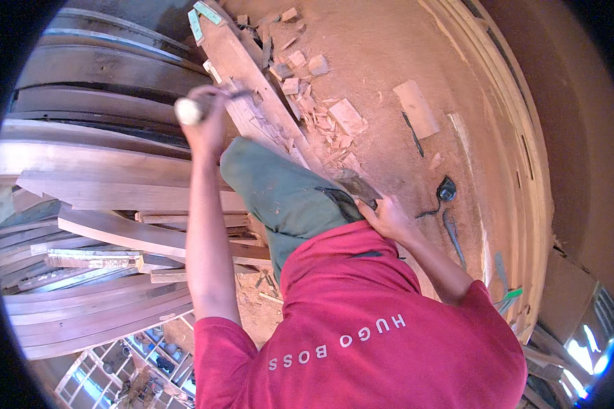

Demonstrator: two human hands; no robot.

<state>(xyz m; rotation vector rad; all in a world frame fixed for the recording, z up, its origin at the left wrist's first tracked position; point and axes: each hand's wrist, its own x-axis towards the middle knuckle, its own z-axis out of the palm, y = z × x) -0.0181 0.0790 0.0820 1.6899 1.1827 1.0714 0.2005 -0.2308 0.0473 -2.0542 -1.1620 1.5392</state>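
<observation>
My left hand (pixel 205 119) is closed round a tool with a pale round handle end (pixel 189 110); its dark, blurred head is over a long wooden beam (pixel 230 51) with chipped, splintered wood along it. My right hand (pixel 382 217) grips a worn grey-brown block (pixel 353 184), perhaps wood, beside my leg near the beam's lower end. My green-trousered knee (pixel 252 170) is bent against the beam. Loose offcuts and chips (pixel 341 119) lie along the beam's right side.
Stacked curved planks (pixel 102 163) fill the left. On the dusty floor at right are a flat board (pixel 416 105), a black object with a cable (pixel 446 191) and long curved timbers (pixel 532 170). A wooden lattice frame (pixel 102 361) shows at lower left.
</observation>
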